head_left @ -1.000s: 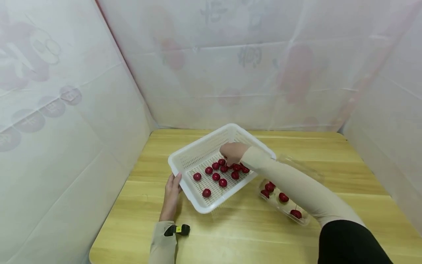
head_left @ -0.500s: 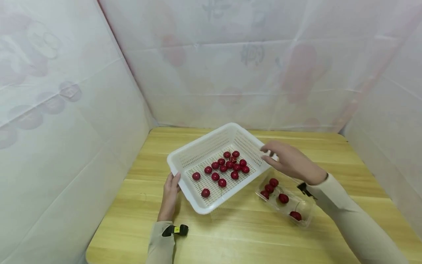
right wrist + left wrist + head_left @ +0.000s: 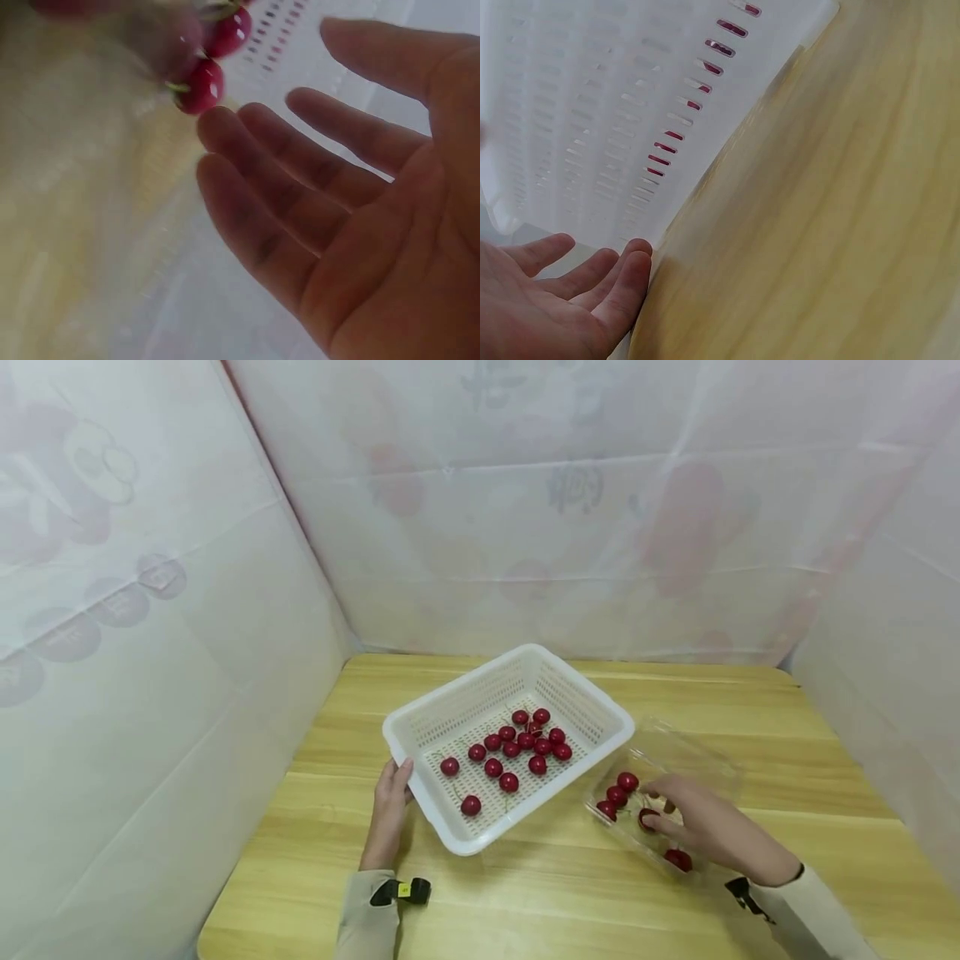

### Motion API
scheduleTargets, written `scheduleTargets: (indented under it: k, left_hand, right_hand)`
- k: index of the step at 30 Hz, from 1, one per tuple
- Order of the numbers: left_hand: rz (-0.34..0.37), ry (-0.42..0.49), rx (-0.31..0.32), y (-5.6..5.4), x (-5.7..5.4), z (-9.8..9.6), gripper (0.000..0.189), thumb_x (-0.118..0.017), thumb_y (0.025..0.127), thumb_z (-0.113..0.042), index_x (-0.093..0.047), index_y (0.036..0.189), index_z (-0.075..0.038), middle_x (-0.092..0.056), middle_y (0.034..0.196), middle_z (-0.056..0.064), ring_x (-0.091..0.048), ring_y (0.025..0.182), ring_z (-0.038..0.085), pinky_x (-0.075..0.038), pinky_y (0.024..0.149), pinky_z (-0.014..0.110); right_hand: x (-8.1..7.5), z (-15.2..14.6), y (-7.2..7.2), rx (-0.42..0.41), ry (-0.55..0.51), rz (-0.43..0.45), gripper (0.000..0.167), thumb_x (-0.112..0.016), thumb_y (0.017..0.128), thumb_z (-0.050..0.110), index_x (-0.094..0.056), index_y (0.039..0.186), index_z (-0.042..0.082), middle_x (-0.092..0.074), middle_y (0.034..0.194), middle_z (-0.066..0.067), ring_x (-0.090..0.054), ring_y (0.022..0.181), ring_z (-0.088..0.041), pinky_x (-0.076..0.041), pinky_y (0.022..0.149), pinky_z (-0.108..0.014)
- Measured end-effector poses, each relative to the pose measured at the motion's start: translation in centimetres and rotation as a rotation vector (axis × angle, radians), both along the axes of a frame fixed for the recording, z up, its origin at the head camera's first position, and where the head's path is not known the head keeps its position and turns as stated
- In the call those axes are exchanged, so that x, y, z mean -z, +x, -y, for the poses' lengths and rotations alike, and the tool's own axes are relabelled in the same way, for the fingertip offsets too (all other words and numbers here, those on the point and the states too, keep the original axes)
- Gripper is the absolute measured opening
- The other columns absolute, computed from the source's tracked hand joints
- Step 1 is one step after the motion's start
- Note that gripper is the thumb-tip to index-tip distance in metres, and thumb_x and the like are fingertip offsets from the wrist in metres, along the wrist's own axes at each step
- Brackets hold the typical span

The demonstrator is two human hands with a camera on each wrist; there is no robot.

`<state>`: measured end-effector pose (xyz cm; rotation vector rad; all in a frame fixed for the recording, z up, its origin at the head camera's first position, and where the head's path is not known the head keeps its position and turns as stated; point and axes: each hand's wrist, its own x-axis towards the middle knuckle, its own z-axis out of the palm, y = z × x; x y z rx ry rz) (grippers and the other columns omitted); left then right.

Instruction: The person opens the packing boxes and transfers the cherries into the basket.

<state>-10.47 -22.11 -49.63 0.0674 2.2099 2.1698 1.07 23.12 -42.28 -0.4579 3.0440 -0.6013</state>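
Observation:
My left hand (image 3: 390, 810) holds the near-left end of a white perforated plastic basket (image 3: 457, 843). Its thumb lies at the rim. In the left wrist view its fingers (image 3: 622, 296) touch the lower corner of the basket wall (image 3: 630, 150). Several red cherries (image 3: 508, 782) with stems lie on the basket floor. My right hand (image 3: 705, 827) is over a clear plastic box (image 3: 633, 843), fingertips at a cherry (image 3: 647, 820) there. Fingers are spread and nearly straight, with nothing between them in the right wrist view. More cherries (image 3: 617, 796) sit along the box's left end.
The clear lid (image 3: 693, 747) of the box lies folded back behind it. Basket and box stand close together on a wooden table (image 3: 525, 910). White printed sheets (image 3: 570, 552) hang around the back and sides. Each wrist wears a black strap (image 3: 401, 892).
The right hand has left the inside of the basket, crossed its right rim and come down to the clear box. The left hand stays at the basket.

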Motion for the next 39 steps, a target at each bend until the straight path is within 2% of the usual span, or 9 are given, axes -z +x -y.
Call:
scheduleTargets:
  k: [2, 6, 10, 15, 22, 25, 29, 34, 39]
  left_hand:
    - [-0.006, 0.003, -0.002, 0.1, 0.1, 0.0, 0.061, -0.04, 0.111, -0.049, -0.039, 0.157, -0.009, -0.061, 0.141, 0.023, -0.068, 0.122, 0.033, -0.058, 0.1, 0.029]
    - [0.003, 0.015, 0.0, 0.2, 0.2, 0.0, 0.061, -0.041, 0.11, -0.049, -0.039, 0.157, -0.009, -0.061, 0.141, 0.023, -0.068, 0.122, 0.034, -0.058, 0.101, 0.028]
    - [0.02, 0.017, 0.002, 0.2, 0.3, 0.0, 0.062, -0.041, 0.11, -0.051, -0.039, 0.157, -0.011, -0.061, 0.141, 0.021, -0.067, 0.123, 0.034, -0.057, 0.103, 0.031]
    - [0.025, 0.011, 0.003, 0.3, 0.3, -0.1, 0.062, -0.041, 0.11, -0.051, -0.038, 0.157, -0.011, -0.061, 0.142, 0.021, -0.066, 0.124, 0.034, -0.056, 0.106, 0.035]
    - [0.024, 0.02, 0.001, 0.3, 0.3, -0.2, 0.063, -0.041, 0.11, -0.051, -0.038, 0.157, -0.01, -0.059, 0.143, 0.023, -0.065, 0.126, 0.037, -0.056, 0.103, 0.03]
    - [0.026, 0.02, 0.002, 0.3, 0.2, -0.2, 0.063, -0.04, 0.11, -0.051, -0.037, 0.157, -0.009, -0.059, 0.144, 0.023, -0.064, 0.128, 0.037, -0.056, 0.103, 0.028]
    - [0.026, 0.017, -0.002, 0.3, 0.1, -0.2, 0.063, -0.04, 0.11, -0.052, -0.038, 0.157, -0.011, -0.059, 0.144, 0.022, -0.065, 0.127, 0.036, -0.056, 0.103, 0.029]
    - [0.016, 0.013, -0.005, 0.2, 0.0, -0.2, 0.062, -0.041, 0.11, -0.051, -0.038, 0.158, -0.012, -0.06, 0.143, 0.021, -0.065, 0.126, 0.035, -0.057, 0.104, 0.031]
    - [0.017, 0.019, -0.001, 0.0, 0.0, -0.2, 0.062, -0.041, 0.11, -0.051, -0.038, 0.158, -0.012, -0.06, 0.143, 0.021, -0.064, 0.127, 0.037, -0.056, 0.103, 0.029]
  right_hand:
    - [0.7, 0.2, 0.3, -0.018, -0.009, 0.044, 0.034, -0.076, 0.094, 0.026, -0.069, 0.122, 0.007, -0.073, 0.113, -0.003, -0.067, 0.092, -0.012, -0.06, 0.073, -0.028]
    - [1.7, 0.4, 0.5, -0.053, -0.003, 0.02, 0.027, -0.08, 0.09, 0.021, -0.071, 0.113, 0.009, -0.071, 0.102, 0.004, -0.066, 0.089, -0.009, -0.059, 0.072, -0.028]
    - [2.3, 0.6, 0.6, -0.038, 0.027, -0.005, 0.029, -0.082, 0.087, 0.019, -0.072, 0.113, 0.01, -0.07, 0.101, 0.006, -0.065, 0.088, -0.007, -0.059, 0.071, -0.026]
    - [3.3, 0.9, 0.7, -0.019, 0.072, 0.024, 0.027, -0.083, 0.086, 0.019, -0.073, 0.111, 0.012, -0.069, 0.098, 0.009, -0.064, 0.086, -0.003, -0.058, 0.07, -0.025]
    - [3.6, 0.9, 0.6, 0.0, 0.045, 0.067, 0.021, -0.082, 0.088, 0.019, -0.073, 0.106, 0.014, -0.068, 0.093, 0.011, -0.059, 0.082, 0.001, -0.055, 0.068, -0.024]
    - [3.1, 0.6, 0.7, -0.01, -0.001, 0.096, 0.016, -0.078, 0.092, 0.02, -0.072, 0.106, 0.014, -0.067, 0.093, 0.012, -0.058, 0.083, 0.003, -0.054, 0.068, -0.023]
    - [1.8, -0.1, 0.7, -0.007, -0.039, 0.067, 0.018, -0.074, 0.096, 0.018, -0.071, 0.111, 0.009, -0.07, 0.099, 0.007, -0.065, 0.089, -0.004, -0.058, 0.072, -0.026]
    - [-0.8, -1.3, 0.1, 0.006, -0.039, -0.045, 0.026, -0.073, 0.096, 0.014, -0.069, 0.118, 0.0, -0.071, 0.107, -0.002, -0.07, 0.095, -0.021, -0.063, 0.078, -0.037]
    - [-3.6, -2.2, -1.5, -0.041, -0.032, -0.224, 0.027, -0.076, 0.091, 0.006, -0.07, 0.116, -0.001, -0.068, 0.104, -0.004, -0.067, 0.089, -0.017, -0.062, 0.073, -0.034]
